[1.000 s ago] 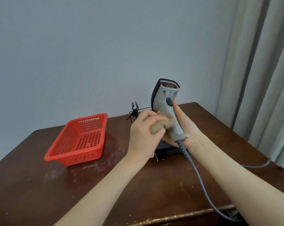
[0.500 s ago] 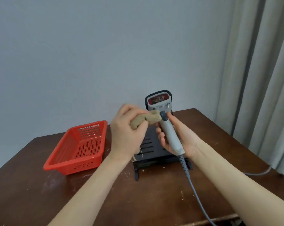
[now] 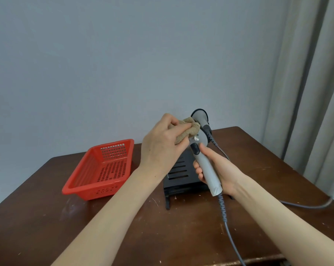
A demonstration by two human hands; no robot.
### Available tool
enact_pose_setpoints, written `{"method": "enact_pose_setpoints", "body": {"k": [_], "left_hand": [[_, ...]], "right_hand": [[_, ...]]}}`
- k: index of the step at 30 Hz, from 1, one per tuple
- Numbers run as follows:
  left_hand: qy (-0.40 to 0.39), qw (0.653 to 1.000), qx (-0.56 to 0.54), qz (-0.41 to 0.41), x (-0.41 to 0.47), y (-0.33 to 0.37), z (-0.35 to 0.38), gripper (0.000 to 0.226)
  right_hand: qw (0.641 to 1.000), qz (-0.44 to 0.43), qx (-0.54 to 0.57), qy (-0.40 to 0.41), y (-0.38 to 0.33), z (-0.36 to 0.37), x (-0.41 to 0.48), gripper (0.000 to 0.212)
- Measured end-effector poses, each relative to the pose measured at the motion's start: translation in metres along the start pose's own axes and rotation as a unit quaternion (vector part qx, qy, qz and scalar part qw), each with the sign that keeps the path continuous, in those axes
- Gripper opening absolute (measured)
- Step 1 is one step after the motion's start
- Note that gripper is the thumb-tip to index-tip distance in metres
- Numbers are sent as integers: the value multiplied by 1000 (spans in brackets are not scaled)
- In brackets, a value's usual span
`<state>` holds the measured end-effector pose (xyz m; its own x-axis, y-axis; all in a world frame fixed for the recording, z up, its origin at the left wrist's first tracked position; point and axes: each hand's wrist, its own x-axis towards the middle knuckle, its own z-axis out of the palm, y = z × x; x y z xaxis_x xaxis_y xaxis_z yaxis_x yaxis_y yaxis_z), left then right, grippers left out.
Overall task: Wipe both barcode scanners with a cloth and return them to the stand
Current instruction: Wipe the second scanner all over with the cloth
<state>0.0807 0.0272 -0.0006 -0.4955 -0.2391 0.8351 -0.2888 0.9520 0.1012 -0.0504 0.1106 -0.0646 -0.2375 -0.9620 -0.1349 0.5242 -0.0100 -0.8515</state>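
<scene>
The left hand is curled round a tan bunched cloth and presses it against the neck and head of a grey plastic handheld barcode scanner, while the right hand is wrapped round that scanner's handle just below the dark trigger, holding it tilted up and away over the middle of the bench, with its head toward the far wall. This looks like the wiping step on one scanner, with the cloth at the upper body and the handle under the right hand's grip not yet reachable. The next move probably calls for turning the scanner in the right hand so the cloth can reach the faces now hidden, then lowering it into the black slotted metal stand that stands directly beneath and behind it. Its grey coiled cable hangs from the handle toward the near edge and will need slack when the scanner goes back. A darker cable end shows just behind the scanner's head, and a second grey cable trails off to the right; whether the other scanner sits there I cannot tell. To the left of the stand lies a red perforated plastic basket on the dark brown wooden bench
</scene>
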Motion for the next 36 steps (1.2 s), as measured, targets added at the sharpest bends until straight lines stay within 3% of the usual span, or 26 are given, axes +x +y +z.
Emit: {"method": "enact_pose_setpoints", "body": {"k": [10,20,24,30,36], "left_hand": [[-11,998,62,21,-1,-3,-2,25],[15,994,111,-8,-9,-10,-3,16],[28,995,80,-43,-4,-1,1,27],[9,993,-15,-113,9,10,5,11],[-11,992,7,-123,5,5,5,6]], "right_hand": [[998,-40,-46,0,-2,-1,-1,46],[998,-59,-35,-11,-1,3,-2,43],[995,-83,-45,-13,-8,4,-1,45],[992,-96,-82,6,-12,2,-3,44],[991,-112,-75,17,-10,-5,-9,35]]}}
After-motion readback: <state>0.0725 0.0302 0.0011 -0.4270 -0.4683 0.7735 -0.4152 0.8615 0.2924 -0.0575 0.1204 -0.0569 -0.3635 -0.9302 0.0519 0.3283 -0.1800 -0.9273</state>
